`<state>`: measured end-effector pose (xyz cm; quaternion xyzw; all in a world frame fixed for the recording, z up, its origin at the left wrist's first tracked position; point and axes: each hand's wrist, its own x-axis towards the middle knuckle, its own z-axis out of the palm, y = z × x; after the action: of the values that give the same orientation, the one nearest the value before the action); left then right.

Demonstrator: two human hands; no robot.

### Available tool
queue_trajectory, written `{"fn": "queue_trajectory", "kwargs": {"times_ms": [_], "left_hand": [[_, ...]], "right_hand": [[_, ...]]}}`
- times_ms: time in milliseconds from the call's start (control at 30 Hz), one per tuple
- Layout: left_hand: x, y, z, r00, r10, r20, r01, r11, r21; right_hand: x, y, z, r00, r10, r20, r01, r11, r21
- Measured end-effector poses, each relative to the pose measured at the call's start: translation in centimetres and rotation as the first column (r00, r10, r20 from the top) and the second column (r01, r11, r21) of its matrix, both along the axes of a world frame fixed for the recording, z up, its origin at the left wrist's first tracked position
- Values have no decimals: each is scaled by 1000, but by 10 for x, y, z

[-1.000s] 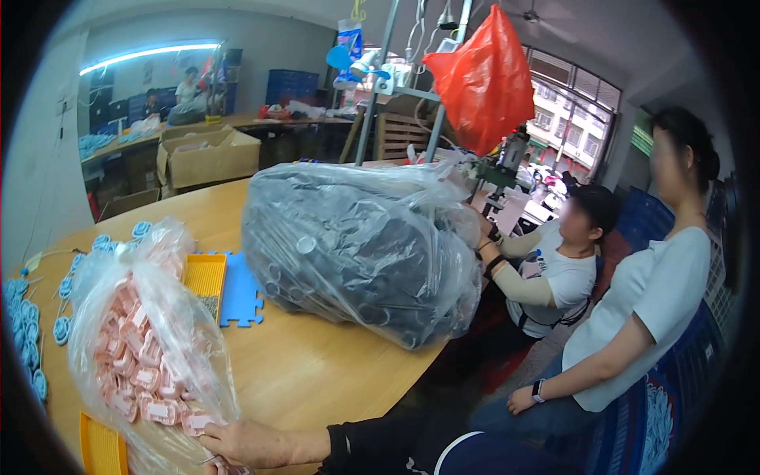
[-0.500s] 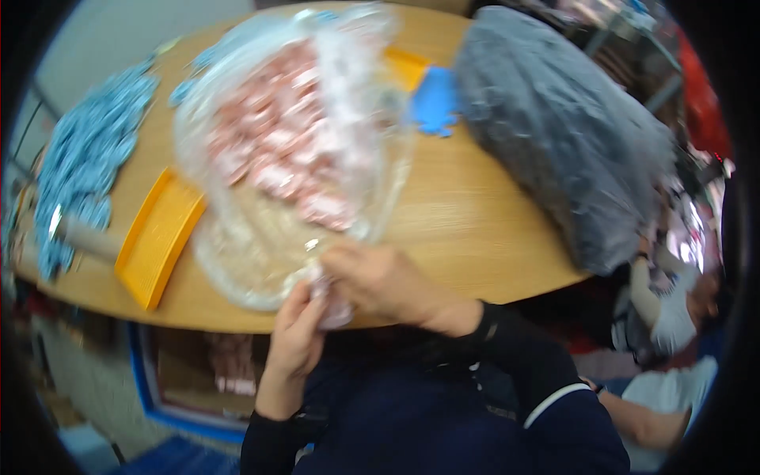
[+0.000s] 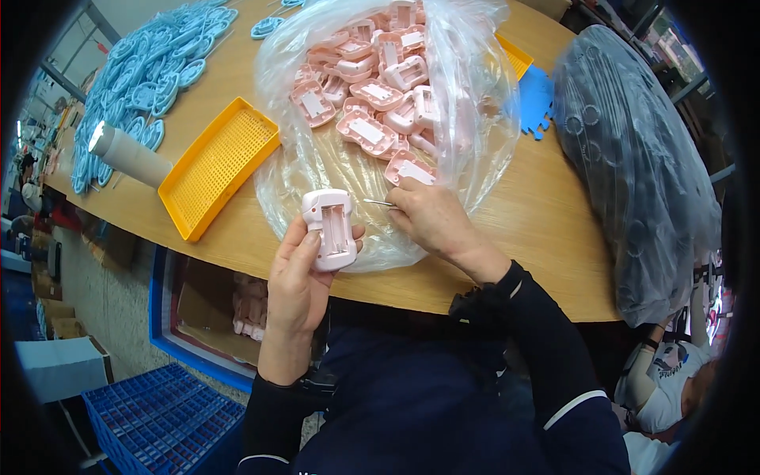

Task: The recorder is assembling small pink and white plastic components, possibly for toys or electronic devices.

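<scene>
My left hand (image 3: 297,269) grips a pale pink plastic housing (image 3: 336,229), with its open battery compartment facing up and metal contacts inside. Between the closed fingers of my right hand (image 3: 434,218) a thin metal tool (image 3: 380,203) sticks out to the left; most of it is hidden, so its kind does not show. Just beyond those fingers lies a pink housing (image 3: 408,168); whether they touch it I cannot tell. Many more pink housings (image 3: 368,131) are heaped in a clear plastic bag (image 3: 297,178), whose spread mouth lies below both hands.
On the wooden table (image 3: 538,237) are a yellow perforated tray (image 3: 222,162), a grey-white cylinder (image 3: 131,150) and a pile of light blue parts (image 3: 146,79). A dark plastic-wrapped bundle (image 3: 633,166) fills the right. Below left stands a blue crate (image 3: 162,419). Another person (image 3: 669,380) is at lower right.
My hands, close together before, are now apart: the left holds the housing face up, the right has moved toward the heap. The view has shifted and sharpened.
</scene>
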<state>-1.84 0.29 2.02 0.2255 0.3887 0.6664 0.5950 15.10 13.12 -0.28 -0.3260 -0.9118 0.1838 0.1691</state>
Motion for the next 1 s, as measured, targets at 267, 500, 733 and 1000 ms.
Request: {"fn": "queue_trajectory", "kwargs": {"times_ms": [267,500,733,1000], "left_hand": [[0,3,-6,998,7,64,-5,1000,-22],[24,3,-12,986,-156,63,159,986,-51],[57,11,-17,950,-313,11,312,946,-89],[72,15,-28,943,-313,-116,313,950,-20]], "right_hand": [[1,1,-18,997,-79,-26,79,997,13],[17,-20,29,895,-81,-438,-49,959,-279],[54,-42,41,913,142,-381,-82,982,170],[76,-53,23,761,-45,-647,-54,990,-132]]}}
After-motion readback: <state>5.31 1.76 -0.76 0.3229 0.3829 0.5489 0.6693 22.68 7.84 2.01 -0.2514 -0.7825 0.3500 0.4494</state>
